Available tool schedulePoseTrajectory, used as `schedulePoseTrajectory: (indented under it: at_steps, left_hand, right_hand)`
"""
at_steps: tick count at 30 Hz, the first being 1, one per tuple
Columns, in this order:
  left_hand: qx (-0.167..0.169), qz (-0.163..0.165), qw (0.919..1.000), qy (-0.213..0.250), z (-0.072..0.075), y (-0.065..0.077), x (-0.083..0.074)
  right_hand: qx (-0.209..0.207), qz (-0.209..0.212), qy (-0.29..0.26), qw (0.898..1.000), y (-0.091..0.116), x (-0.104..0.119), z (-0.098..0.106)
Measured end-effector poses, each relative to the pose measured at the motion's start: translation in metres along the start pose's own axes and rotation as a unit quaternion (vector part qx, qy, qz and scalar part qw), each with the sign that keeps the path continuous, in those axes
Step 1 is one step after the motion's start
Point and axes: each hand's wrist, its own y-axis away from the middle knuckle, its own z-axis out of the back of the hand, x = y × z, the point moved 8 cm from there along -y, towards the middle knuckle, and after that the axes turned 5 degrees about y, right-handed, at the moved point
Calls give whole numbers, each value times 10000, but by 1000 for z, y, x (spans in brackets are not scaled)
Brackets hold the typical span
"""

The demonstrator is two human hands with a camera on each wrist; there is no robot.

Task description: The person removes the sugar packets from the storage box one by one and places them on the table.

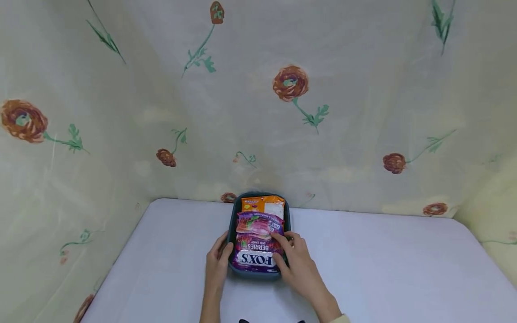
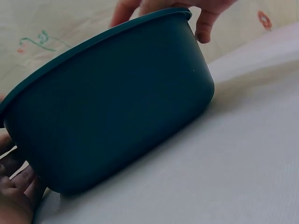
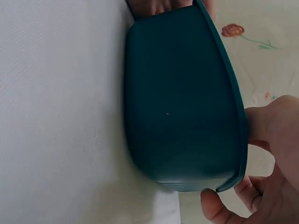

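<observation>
A: Teal tub on the white table, flowered sheet behind. What do we have in it?

B: Two packets we can see. Purple packet on top toward our end, lettering upside down to us; orange packet at the far end, partly covered by the purple one

A: Long axis?

B: Tub runs near to far, straight away from us. Purple packet lies about the same way, so its long sides face our two hands

A: Which hand is nearer the packet?

B: Right hand. It sits over the right rim, thumb and forefinger set apart, tips on the packet's right side. Pinching or only touching, we can't tell. Right wrist view shows other fingertips outside the rim

A: And the left?

B: Left hand grips the tub's left wall, thumb at the rim, fingers along the outside. Packet is to its right, with the wall between them
</observation>
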Motion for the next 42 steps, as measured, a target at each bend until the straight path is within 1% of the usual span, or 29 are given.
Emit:
schedulePoseTrajectory:
  at_steps: [4, 8, 12, 17, 18, 20, 22, 24, 26, 28, 31, 33, 37, 40, 42]
  left_hand:
    - [115, -119, 9999, 15, -4, -3, -4]
    - [55, -105, 9999, 28, -2, -3, -4]
    - [25, -20, 10000, 38, 1, -2, -2]
    - [30, 61, 9999, 90, 3, 1, 1]
    - [40, 52, 9999, 106, 2, 1, 0]
    - [56, 39, 9999, 125, 1, 1, 0]
    - [48, 48, 9999, 106, 1, 1, -1]
    - [26, 65, 9999, 113, 1, 1, -2]
    - [20, 104, 9999, 115, 1, 1, -2]
    - [30, 102, 9999, 105, 1, 1, -2]
    - [-9, 140, 9999, 59, 2, 2, -2]
    - [-51, 184, 9998, 2, 3, 3, -1]
    - [-76, 268, 9996, -6, 3, 3, 1]
    - [-72, 248, 9997, 20, 1, 1, -1]
    - [-97, 227, 9997, 8, 1, -1, -2]
  right_hand:
    - [-135, -55, 314, 9994, -3, 1, 4]
    - [-64, 28, 385, 9992, -4, 3, 3]
    - [14, 78, 63, 9999, -4, 4, 2]
    - [-72, 91, -378, 9992, -1, 8, 6]
    - [-56, 87, -532, 9985, -1, 9, 7]
    - [22, 78, -933, 9956, -2, 11, 8]
    - [182, -2, -1342, 9908, -3, 12, 8]
    - [345, -103, -1641, 9858, -4, 12, 6]
    - [408, -172, -1714, 9842, -4, 10, 4]
    - [423, -110, -1646, 9854, -4, 9, 3]
    - [511, 158, -1480, 9875, -3, 11, 0]
    - [588, 324, -1498, 9864, -2, 13, -2]
    - [599, 477, -1715, 9822, -4, 14, -3]
    - [567, 523, -1802, 9806, -8, 14, -2]
    - [608, 522, -1948, 9776, -10, 14, -1]
